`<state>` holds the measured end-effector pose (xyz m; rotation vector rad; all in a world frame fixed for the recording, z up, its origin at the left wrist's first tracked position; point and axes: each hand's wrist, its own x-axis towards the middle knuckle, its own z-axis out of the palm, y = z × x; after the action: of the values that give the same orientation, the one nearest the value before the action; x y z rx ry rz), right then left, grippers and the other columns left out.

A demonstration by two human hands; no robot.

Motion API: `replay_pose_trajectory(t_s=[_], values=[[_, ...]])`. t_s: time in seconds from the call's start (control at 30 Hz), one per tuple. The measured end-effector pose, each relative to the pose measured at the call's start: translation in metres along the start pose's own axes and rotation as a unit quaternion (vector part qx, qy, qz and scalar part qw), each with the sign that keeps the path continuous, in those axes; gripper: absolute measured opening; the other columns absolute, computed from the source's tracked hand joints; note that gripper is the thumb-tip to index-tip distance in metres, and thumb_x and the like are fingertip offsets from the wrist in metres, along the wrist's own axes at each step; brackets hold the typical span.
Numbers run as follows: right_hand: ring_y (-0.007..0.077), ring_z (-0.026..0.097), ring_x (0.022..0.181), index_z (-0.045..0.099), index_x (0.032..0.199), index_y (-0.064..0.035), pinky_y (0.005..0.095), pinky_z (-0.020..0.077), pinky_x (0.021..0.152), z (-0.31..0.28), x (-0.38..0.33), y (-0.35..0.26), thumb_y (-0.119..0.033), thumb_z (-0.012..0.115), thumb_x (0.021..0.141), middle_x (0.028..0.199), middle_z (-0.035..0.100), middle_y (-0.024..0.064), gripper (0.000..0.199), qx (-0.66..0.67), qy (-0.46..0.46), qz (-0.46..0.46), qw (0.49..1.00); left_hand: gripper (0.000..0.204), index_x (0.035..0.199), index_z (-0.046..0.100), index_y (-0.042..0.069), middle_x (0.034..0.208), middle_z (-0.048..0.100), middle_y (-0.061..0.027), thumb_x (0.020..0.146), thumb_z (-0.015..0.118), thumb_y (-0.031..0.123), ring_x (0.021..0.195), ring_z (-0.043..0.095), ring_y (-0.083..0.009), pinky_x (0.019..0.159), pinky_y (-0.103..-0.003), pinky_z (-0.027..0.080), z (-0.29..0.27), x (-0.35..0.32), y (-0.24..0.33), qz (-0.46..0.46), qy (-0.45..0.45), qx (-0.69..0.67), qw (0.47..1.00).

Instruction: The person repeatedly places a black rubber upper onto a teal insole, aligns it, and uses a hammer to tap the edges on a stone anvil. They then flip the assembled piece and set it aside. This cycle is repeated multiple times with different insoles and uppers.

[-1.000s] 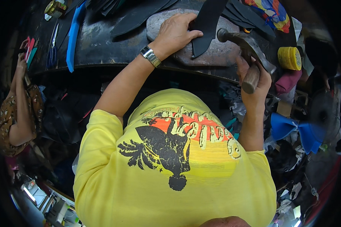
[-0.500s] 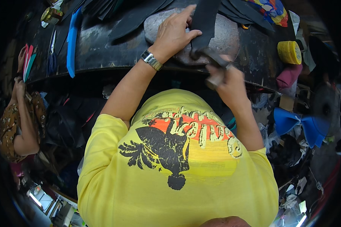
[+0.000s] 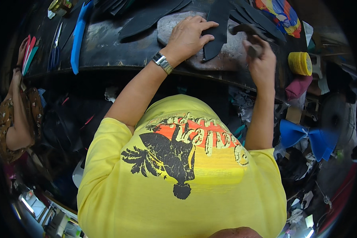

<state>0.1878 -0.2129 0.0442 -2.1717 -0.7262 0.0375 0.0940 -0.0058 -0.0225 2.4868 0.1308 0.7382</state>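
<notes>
A long black strip point(image 3: 217, 29), perhaps leather or sole material, lies across a grey stone-like slab point(image 3: 236, 57) on the dark workbench. My left hand point(image 3: 188, 37) rests on the slab, fingers spread. Its index finger and thumb touch the strip's left edge. To the right of the strip, my right hand point(image 3: 263, 59) is closed round a hammer point(image 3: 246, 29). The hammer's dark curved head is raised over the slab's right side, apart from the strip. Motion blurs the tool slightly.
More black pieces point(image 3: 150, 22) lie behind the slab. A blue strip point(image 3: 77, 43) and scissors point(image 3: 56, 47) are on the left; a yellow tub point(image 3: 300, 63) stands at the right edge. Another person's arm point(image 3: 18, 111) shows far left, beside coloured strips point(image 3: 28, 55).
My right hand has lifted the hammer away from the strip's near end, up and to the right. My left hand has drawn slightly nearer and right, its index finger less stretched.
</notes>
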Motion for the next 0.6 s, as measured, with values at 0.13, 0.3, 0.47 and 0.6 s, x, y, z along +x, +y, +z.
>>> replay_pose_trajectory(t_s=[0.13, 0.3, 0.47, 0.6], values=[[0.0101, 0.061, 0.071, 0.066, 0.12, -0.003, 0.0255, 0.0461, 0.061, -0.006, -0.017, -0.007, -0.019, 0.075, 0.092, 0.083, 0.065, 0.006, 0.034, 0.125, 0.063, -0.017, 0.99, 0.035, 0.121, 0.073, 0.019, 0.113, 0.066, -0.0081, 0.087, 0.074, 0.028, 0.107, 0.061, -0.0284, 0.096, -0.042, 0.049, 0.001, 0.0, -0.001, -0.02, -0.01, -0.038, 0.999], [0.0428, 0.069, 0.092, 0.064, 0.116, -0.0021, 0.0389, 0.0527, 0.084, 0.004, -0.022, -0.015, -0.004, 0.06, 0.086, 0.096, 0.07, 0.0267, 0.03, -0.104, -0.068, 0.004, 0.992, 0.035, 0.121, 0.073, 0.019, 0.112, 0.066, -0.0078, 0.087, 0.074, 0.028, 0.107, 0.061, -0.0283, 0.095, -0.042, 0.049, 0.001, -0.001, 0.001, -0.01, 0.001, -0.025, 1.0], [0.0192, 0.07, 0.086, 0.066, 0.119, -0.0028, 0.0319, 0.0526, 0.081, -0.014, -0.022, -0.025, -0.004, 0.068, 0.088, 0.094, 0.072, 0.0181, 0.031, 0.041, -0.024, 0.015, 0.999, 0.036, 0.122, 0.073, 0.019, 0.112, 0.065, -0.0074, 0.087, 0.074, 0.028, 0.107, 0.061, -0.0274, 0.096, -0.041, 0.049, 0.002, -0.002, 0.0, -0.014, 0.01, -0.013, 1.0], [0.0243, 0.071, 0.088, 0.067, 0.116, -0.0026, 0.0345, 0.0525, 0.082, -0.004, -0.033, -0.032, -0.007, 0.068, 0.09, 0.097, 0.071, 0.0187, 0.026, 0.098, 0.058, -0.012, 0.993, 0.038, 0.124, 0.071, 0.019, 0.113, 0.065, -0.0072, 0.087, 0.075, 0.028, 0.108, 0.062, -0.0261, 0.094, -0.038, 0.05, 0.003, -0.003, 0.0, -0.015, -0.002, -0.002, 1.0]])
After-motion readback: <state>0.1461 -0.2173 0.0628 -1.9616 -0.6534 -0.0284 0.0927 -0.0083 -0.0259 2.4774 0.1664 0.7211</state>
